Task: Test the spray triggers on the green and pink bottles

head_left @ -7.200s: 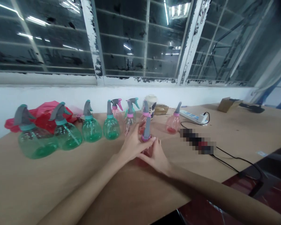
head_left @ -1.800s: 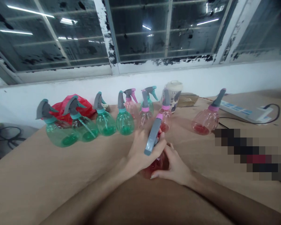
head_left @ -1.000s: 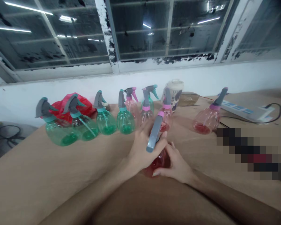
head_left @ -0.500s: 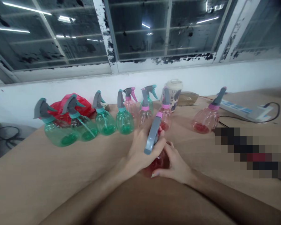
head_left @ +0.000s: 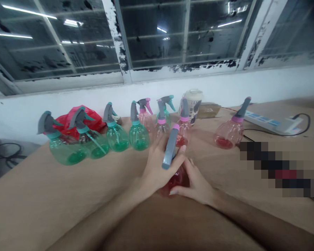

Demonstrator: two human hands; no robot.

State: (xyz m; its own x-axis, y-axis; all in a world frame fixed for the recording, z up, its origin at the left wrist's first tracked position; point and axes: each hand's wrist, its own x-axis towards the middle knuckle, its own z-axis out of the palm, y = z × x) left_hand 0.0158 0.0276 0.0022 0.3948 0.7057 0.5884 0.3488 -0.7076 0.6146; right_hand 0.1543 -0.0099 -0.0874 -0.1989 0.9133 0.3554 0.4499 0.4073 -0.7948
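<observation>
Close in front of me a red spray bottle (head_left: 176, 181) stands on the table, its grey trigger head (head_left: 170, 150) with a pink nozzle pointing away. My left hand (head_left: 161, 165) is closed around the trigger head at the bottle's neck, the fingers partly hidden behind it. Round the right side of the bottle's body curls my right hand (head_left: 197, 181), its thumb at the near side. Just beyond my hands stand two more red spray bottles, one with a pink collar (head_left: 184, 130) and one partly covered by my left hand (head_left: 161, 127).
Green spray bottles (head_left: 117, 137) line up at the left before a red plastic bag (head_left: 87, 116). A paper cup (head_left: 195, 104) stands by the wall. At the right are another red spray bottle (head_left: 230, 132), a power strip (head_left: 274, 123) with a black cable, and a pixelated patch.
The trigger head under my left hand has shifted very slightly. Both hands keep their hold on the red spray bottle, and the other bottles stay in place.
</observation>
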